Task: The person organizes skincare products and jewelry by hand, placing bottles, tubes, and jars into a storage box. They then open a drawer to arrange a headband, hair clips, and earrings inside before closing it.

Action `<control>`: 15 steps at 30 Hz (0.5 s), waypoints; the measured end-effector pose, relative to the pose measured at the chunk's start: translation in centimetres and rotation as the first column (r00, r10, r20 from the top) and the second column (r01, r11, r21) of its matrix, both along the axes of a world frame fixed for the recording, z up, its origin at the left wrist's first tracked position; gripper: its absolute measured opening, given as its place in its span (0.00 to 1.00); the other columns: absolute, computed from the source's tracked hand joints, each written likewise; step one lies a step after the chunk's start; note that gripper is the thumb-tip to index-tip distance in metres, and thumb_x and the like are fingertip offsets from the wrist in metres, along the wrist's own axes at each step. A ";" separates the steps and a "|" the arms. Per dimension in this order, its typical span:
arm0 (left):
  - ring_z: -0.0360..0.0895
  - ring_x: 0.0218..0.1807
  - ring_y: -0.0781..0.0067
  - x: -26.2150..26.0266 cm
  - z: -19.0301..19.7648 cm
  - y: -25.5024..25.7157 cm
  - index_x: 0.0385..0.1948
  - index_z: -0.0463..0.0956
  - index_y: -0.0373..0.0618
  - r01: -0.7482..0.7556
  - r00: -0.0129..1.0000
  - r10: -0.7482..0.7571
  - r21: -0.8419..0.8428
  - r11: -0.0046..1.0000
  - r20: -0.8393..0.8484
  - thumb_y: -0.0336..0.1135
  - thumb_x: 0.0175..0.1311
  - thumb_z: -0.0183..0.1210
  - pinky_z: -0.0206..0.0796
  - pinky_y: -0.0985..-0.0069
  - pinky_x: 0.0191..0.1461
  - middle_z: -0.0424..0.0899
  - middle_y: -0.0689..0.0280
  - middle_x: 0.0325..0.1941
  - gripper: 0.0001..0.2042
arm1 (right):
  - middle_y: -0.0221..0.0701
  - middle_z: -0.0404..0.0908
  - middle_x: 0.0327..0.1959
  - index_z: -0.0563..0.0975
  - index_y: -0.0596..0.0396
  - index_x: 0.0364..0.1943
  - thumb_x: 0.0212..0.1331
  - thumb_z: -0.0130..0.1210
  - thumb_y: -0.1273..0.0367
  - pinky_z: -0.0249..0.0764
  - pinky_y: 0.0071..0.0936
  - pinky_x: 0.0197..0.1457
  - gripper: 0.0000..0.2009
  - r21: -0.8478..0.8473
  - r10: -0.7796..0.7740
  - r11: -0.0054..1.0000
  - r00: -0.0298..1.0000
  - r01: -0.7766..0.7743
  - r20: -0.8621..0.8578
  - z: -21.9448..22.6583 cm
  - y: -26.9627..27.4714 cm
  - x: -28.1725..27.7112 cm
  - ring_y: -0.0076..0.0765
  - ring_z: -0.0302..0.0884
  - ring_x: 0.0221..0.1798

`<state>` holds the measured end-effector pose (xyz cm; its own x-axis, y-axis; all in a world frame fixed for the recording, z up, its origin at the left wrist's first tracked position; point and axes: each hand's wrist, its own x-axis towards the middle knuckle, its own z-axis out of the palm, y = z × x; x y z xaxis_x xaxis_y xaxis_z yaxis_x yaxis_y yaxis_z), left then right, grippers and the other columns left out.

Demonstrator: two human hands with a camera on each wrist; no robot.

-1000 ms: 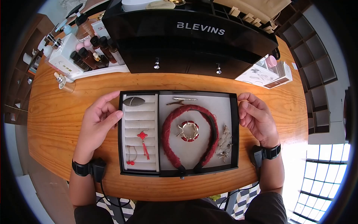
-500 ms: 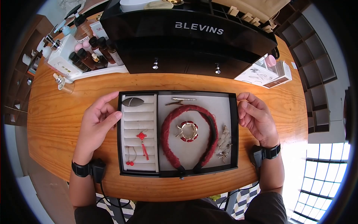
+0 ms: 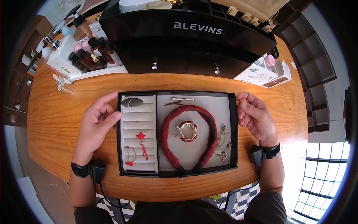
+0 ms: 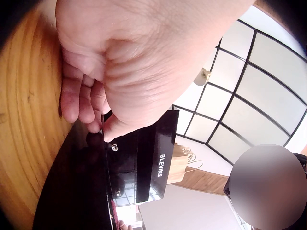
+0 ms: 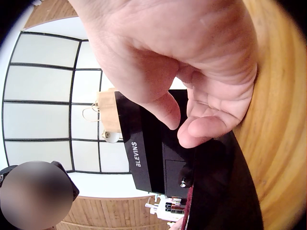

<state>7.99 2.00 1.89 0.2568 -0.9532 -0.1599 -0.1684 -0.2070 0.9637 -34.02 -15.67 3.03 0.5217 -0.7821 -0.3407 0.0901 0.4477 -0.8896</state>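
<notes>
A black jewelry drawer [image 3: 209, 173] with a pale lining sits on the wooden table between the hands. My left hand [image 3: 97, 123] is at its left wall, thumb tip at the rim and fingers relaxed alongside. The right hand [image 3: 257, 117] is at the opposite wall, palm turned inward, fingers loosely bent with nothing between them. The drawer's ridged left section holds a dark oval hair clip [image 3: 132, 102], a red tasselled earring [image 3: 141, 140] and a pair of red-beaded earrings [image 3: 130, 160]. Its right section holds a red headband [image 3: 166, 136] around a gold-and-red claw clip [image 3: 187, 131].
Two slim hair clips [image 3: 183, 99] and some pale ornaments [image 3: 224, 138] also lie in the drawer. Behind it stands a black BLEVINS cabinet [image 3: 197, 44] with small knobs. Bottles [image 3: 85, 58] fill a white holder at left; a dropper bottle [image 3: 63, 84] stands beside it. White boxes [image 3: 261, 74] stand at right.
The head view has shifted very slightly. Both hands keep their places at the drawer's sides, and the items inside lie as before.
</notes>
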 end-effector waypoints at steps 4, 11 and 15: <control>0.72 0.31 0.89 -0.1 0.1 0.0 0.72 0.71 0.40 -0.007 1.000 0.007 0.010 1.000 0.013 0.25 0.73 0.64 0.66 0.87 0.35 0.77 0.75 0.31 0.26 | 0.28 0.83 0.30 0.77 0.58 0.57 0.78 0.57 0.69 0.76 0.16 0.32 0.11 0.002 0.004 1.000 1.000 -0.004 -0.010 0.1 0.0 0.0 0.21 0.80 0.28; 0.72 0.31 0.89 0.0 0.0 0.0 0.72 0.71 0.40 -0.006 1.000 0.005 0.006 1.000 0.013 0.25 0.73 0.64 0.66 0.87 0.35 0.77 0.75 0.31 0.26 | 0.27 0.83 0.30 0.77 0.58 0.57 0.77 0.58 0.69 0.76 0.16 0.32 0.11 0.005 0.001 1.000 1.000 -0.001 -0.004 0.0 -0.1 0.0 0.20 0.80 0.28; 0.72 0.31 0.89 0.1 -0.1 0.0 0.72 0.71 0.40 -0.003 1.000 0.003 0.006 1.000 0.013 0.25 0.73 0.64 0.66 0.87 0.35 0.77 0.75 0.32 0.26 | 0.27 0.83 0.30 0.77 0.58 0.57 0.77 0.58 0.69 0.76 0.16 0.32 0.11 0.006 -0.001 1.000 1.000 0.001 -0.005 0.0 -0.1 0.0 0.20 0.80 0.28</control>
